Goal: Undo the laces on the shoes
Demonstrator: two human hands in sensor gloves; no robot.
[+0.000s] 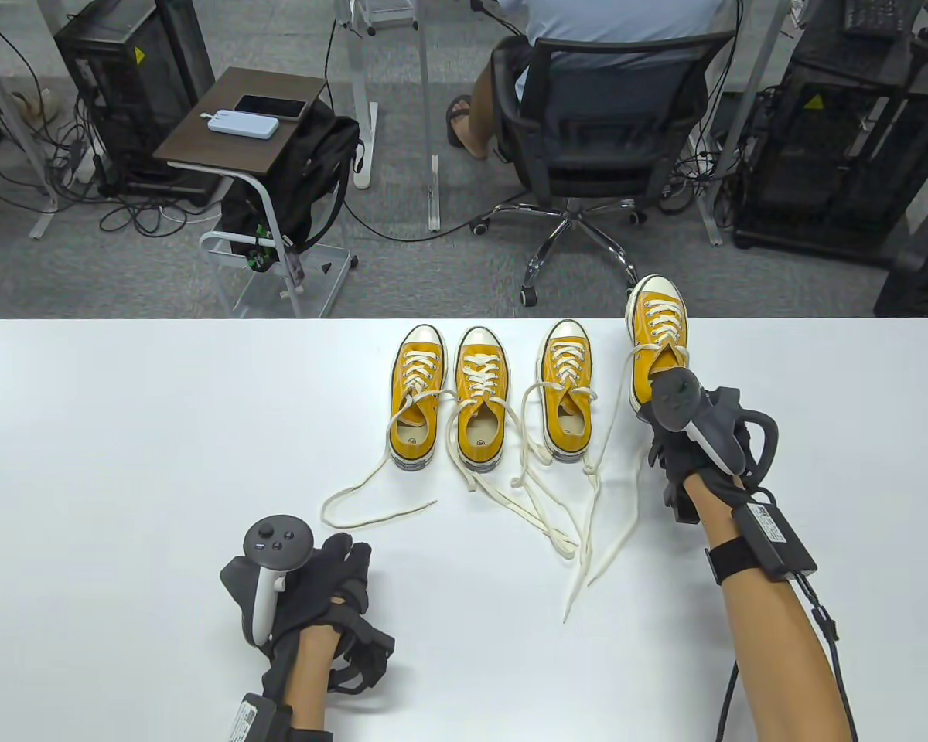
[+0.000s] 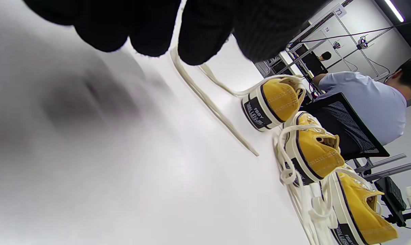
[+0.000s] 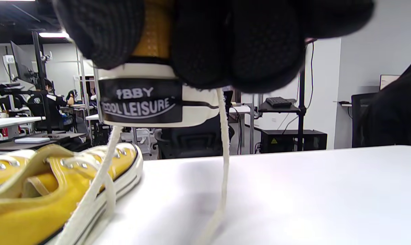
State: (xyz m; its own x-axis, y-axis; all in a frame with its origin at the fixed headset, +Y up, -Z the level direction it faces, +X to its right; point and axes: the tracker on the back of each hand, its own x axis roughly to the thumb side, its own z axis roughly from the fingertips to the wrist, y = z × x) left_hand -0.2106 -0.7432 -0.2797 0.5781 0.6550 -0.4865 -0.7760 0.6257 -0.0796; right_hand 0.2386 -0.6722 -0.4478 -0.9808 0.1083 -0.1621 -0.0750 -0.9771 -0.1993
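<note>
At about seven o'clock on the white table [image 1: 124, 433], nearest the person, the left hand [image 1: 317, 587] lies low with its fingers loosely bent, gripping nothing; a loose lace end [image 1: 371, 506] lies just beyond its fingertips. At four o'clock the right hand [image 1: 684, 440] has its fingers curled round the heel of the fourth shoe [image 1: 656, 340], which it holds raised off the table, toe pointing away; the right wrist view shows the heel label clear of the surface and laces [image 3: 222, 153] dangling down to the table. Farther out, around twelve o'clock, three yellow sneakers [image 1: 483, 406] stand side by side, toes away, their undone laces trailing toward the person. Beyond the table a seated person [image 1: 611, 31] faces away in an office chair [image 1: 595, 139].
</note>
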